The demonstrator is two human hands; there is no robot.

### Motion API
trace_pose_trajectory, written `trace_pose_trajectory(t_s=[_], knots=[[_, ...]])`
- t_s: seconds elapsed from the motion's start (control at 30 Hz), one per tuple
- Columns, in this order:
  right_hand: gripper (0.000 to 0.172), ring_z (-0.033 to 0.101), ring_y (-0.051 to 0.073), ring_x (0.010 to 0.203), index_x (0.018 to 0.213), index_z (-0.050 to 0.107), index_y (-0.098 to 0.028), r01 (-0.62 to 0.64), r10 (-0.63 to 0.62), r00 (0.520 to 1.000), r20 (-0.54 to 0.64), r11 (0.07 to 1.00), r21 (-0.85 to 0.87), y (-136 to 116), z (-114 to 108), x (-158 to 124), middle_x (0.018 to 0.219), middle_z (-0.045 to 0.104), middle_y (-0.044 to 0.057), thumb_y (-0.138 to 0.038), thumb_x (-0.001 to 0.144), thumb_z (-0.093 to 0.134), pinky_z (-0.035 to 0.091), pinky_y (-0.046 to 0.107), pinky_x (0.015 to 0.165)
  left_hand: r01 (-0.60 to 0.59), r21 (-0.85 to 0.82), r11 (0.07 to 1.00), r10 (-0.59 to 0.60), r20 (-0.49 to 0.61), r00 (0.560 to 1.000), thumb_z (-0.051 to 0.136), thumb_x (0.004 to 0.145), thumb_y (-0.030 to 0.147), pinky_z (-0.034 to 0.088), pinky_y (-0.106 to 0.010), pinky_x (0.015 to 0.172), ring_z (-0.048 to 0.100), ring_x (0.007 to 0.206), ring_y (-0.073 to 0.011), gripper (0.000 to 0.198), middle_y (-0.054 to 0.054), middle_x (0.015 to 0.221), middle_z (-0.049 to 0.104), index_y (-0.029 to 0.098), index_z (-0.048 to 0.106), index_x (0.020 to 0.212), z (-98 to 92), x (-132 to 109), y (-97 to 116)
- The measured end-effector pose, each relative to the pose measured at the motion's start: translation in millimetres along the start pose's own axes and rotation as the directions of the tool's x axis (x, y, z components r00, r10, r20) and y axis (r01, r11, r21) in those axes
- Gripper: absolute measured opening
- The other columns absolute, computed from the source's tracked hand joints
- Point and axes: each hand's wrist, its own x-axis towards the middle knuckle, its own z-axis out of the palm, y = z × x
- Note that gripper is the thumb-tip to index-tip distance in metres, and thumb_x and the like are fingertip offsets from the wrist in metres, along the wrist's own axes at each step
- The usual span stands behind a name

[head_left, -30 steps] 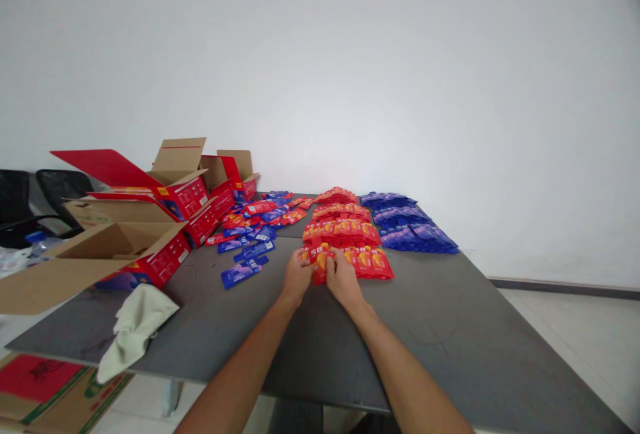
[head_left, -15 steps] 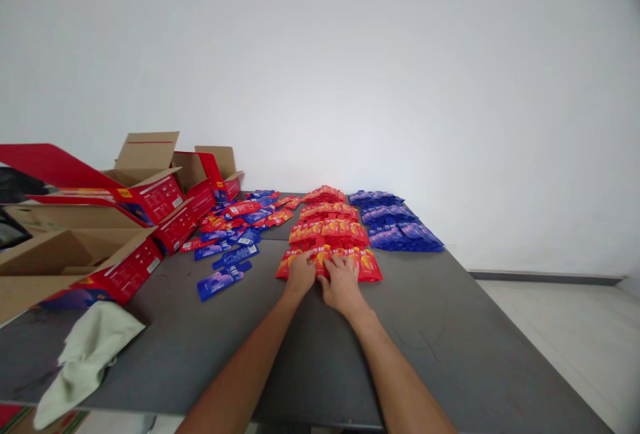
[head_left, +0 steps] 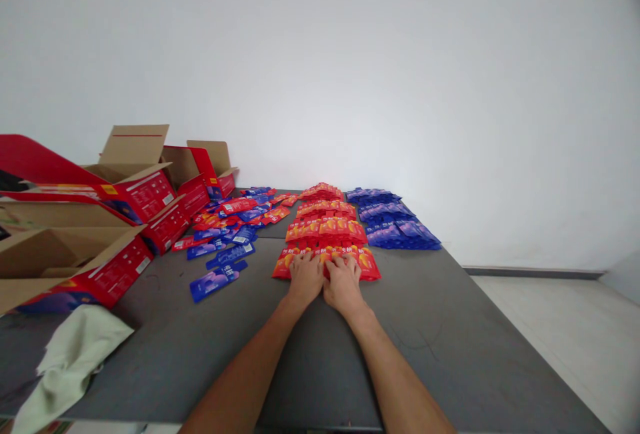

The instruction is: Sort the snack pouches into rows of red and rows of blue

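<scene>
Both palms face down at the near edge of the front row of red packets [head_left: 369, 263], which carry orange pictures and white lettering. My left hand [head_left: 306, 282] rests its fingers on the middle-left packets. Beside it, nearly touching, my right hand [head_left: 343, 285] lays its slightly spread, bent fingers on the middle-right packets. Neither hand grasps a packet. Behind the front row, more red packets [head_left: 327, 226] lie in overlapping rows back toward the wall. Blue-purple packets [head_left: 404, 234] form similar rows to the right.
Open red cartons [head_left: 120, 267] crowd the left side of the dark table [head_left: 165, 367]. Loose red and blue flat packets [head_left: 215, 281] are scattered between cartons and rows. A pale green cloth [head_left: 75, 354] hangs over the near-left edge. A white wall [head_left: 320, 74] stands behind.
My left hand has shifted slightly right, closer to my right hand, with its fingers laid flatter on the front packets. The view has turned a little to the right.
</scene>
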Motion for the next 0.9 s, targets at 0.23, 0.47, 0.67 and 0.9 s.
trace_pose_trajectory(t_s=[0.23, 0.47, 0.67, 0.9], knots=[[0.039, 0.026, 0.036, 0.132, 0.123, 0.06, -0.025, -0.047, 0.047, 0.999, -0.014, 0.998, -0.029, 2, 7, -1, 0.142, 0.044, 0.011, -0.034, 0.085, 0.055, 0.017, 0.051, 0.106, 0.005, -0.027, 1.0, -0.004, 0.051, 0.999, 0.034, 0.095, 0.034, 0.025, -0.055, 0.109, 0.032, 0.136, -0.0318, 0.041, -0.003, 0.144, 0.049, 0.029, 0.061, 0.125, -2.0, -5, -3], [0.046, 0.022, 0.04, 0.136, 0.132, 0.052, -0.026, -0.077, 0.079, 0.995, 0.068, 0.997, -0.03, 4, 14, 0, 0.146, 0.039, 0.012, -0.034, 0.086, 0.052, 0.015, 0.056, 0.105, -0.001, -0.052, 0.999, 0.009, 0.154, 0.988, 0.031, 0.095, 0.035, 0.011, -0.069, 0.11, 0.027, 0.14, -0.0349, 0.045, -0.001, 0.147, 0.046, 0.036, 0.05, 0.137, -2.6, -9, -8], [0.045, 0.023, 0.04, 0.135, 0.132, 0.052, -0.027, -0.079, 0.081, 0.994, 0.067, 0.996, -0.031, 4, 14, 0, 0.144, 0.04, 0.013, -0.036, 0.088, 0.049, 0.015, 0.056, 0.105, -0.002, -0.036, 0.999, 0.008, 0.157, 0.988, 0.03, 0.096, 0.036, 0.009, -0.069, 0.111, 0.025, 0.142, -0.0341, 0.046, -0.001, 0.149, 0.043, 0.036, 0.048, 0.138, -0.3, -10, -7], [0.05, 0.021, 0.04, 0.136, 0.133, 0.052, -0.027, -0.089, 0.089, 0.994, 0.058, 0.996, -0.016, 1, 13, 0, 0.145, 0.039, 0.013, -0.033, 0.083, 0.055, 0.015, 0.057, 0.105, 0.011, -0.061, 0.998, -0.003, 0.13, 0.991, 0.031, 0.096, 0.034, 0.012, -0.067, 0.111, 0.027, 0.14, -0.033, 0.045, -0.002, 0.147, 0.045, 0.034, 0.05, 0.137, -3.4, -11, -3]])
